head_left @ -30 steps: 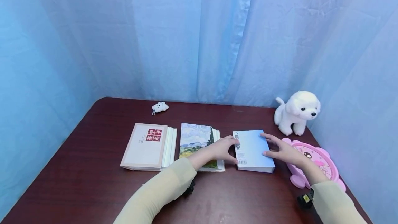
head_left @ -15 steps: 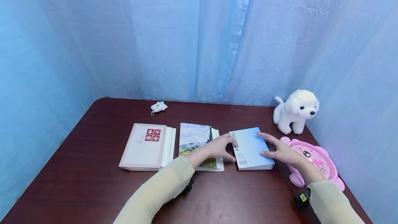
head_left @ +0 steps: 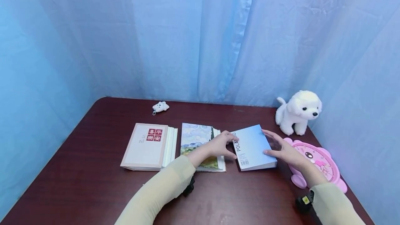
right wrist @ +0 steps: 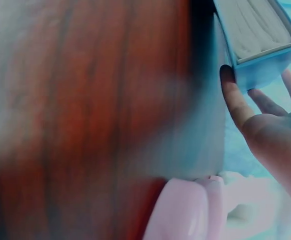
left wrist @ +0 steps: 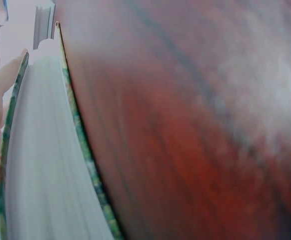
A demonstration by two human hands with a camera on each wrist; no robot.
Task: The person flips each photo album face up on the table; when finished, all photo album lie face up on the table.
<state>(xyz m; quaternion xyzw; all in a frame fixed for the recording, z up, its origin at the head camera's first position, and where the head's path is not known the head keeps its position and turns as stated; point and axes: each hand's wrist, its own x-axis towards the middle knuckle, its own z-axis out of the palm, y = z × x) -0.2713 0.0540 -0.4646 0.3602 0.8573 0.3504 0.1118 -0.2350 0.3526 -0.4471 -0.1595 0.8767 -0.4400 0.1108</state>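
Light blue book (head_left: 253,147) lies on the bench (head_left: 93,169), held between both hands and lifted at its far edge. Left hand (head_left: 221,146): fingers spread loosely against the spine edge. Right hand (head_left: 282,150): fingers straight, thumb at the near corner, pressing the fore-edge; right wrist view shows fingertips (right wrist: 231,95) under that edge. I judge it a stiff, light paperback with a smooth, possibly slippery cover; best held by its opposite long edges. Painted-cover book (head_left: 200,145) lies just beside the left hand.
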